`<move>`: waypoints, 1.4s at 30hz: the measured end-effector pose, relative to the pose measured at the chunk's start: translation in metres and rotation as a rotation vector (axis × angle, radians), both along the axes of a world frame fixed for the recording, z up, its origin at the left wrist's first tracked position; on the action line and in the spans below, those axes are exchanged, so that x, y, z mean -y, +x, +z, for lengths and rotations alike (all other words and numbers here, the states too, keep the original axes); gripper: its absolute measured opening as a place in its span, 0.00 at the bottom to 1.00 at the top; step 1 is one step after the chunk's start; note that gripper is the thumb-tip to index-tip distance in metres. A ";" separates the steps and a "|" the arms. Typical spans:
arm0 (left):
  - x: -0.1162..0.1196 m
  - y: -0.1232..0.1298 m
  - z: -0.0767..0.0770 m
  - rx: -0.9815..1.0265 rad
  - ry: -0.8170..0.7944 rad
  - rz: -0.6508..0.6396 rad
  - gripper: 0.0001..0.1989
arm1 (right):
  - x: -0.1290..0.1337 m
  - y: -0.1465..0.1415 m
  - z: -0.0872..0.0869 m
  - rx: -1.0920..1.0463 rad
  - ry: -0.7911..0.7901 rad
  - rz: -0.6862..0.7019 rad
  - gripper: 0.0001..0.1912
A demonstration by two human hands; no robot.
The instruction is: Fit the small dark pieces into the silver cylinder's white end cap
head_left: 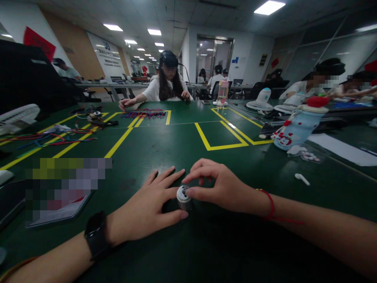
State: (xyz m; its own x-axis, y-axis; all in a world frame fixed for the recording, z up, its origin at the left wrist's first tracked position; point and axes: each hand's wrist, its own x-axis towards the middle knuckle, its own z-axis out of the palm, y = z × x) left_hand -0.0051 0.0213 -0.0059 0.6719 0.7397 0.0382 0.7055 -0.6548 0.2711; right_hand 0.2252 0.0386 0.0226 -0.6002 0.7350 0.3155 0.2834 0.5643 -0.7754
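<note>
Big office room (250, 51) at back, with lit ceiling panels (269, 7) and a doorway (215, 59). Green table (159, 145) across most of the view, marked out in yellow tape (228, 147). On far side, co-worker (173, 90) in white top and dark cap, with one outstretched hand (127, 104) beside a heap of coloured wires (147, 113). Nearer at left, loose red, green and blue strands (73, 140), plus a flat slab (66, 210), partly pixelated, cannot identify. At right, white paper (343, 149), white fan (260, 101), blue tumbler (303, 125) with red top; clear bottle (223, 92) toward far edge. Down front, two bare hands, close together. Left hand (147, 204): palm down, straight fingers spread wide, index and thumb on either side of a metal cylinder (184, 205); cannot tell how firm the contact. Right hand (219, 184): half-curled, thumb tip at the cylinder's top rim, index tip just behind; cannot tell if pinching anything. Black watch (96, 232) on left wrist, red cord (269, 204) on right. Cylinder: small, silvery, upright on table, between the hands, dark openings in top face. White earbud (302, 179) lying well apart, to the right.
</note>
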 end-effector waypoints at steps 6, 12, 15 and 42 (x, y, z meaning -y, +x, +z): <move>0.001 0.000 0.001 -0.004 0.011 -0.002 0.24 | 0.005 -0.006 -0.001 -0.051 0.012 0.015 0.06; 0.001 0.001 0.001 -0.030 0.003 0.013 0.21 | -0.011 0.013 0.000 -0.052 -0.073 0.007 0.10; 0.000 0.001 0.002 -0.022 -0.005 0.014 0.21 | -0.023 0.028 -0.002 0.119 -0.057 0.185 0.08; 0.000 0.001 0.003 -0.062 -0.010 0.020 0.27 | -0.090 0.069 -0.038 -0.260 -0.228 -0.489 0.15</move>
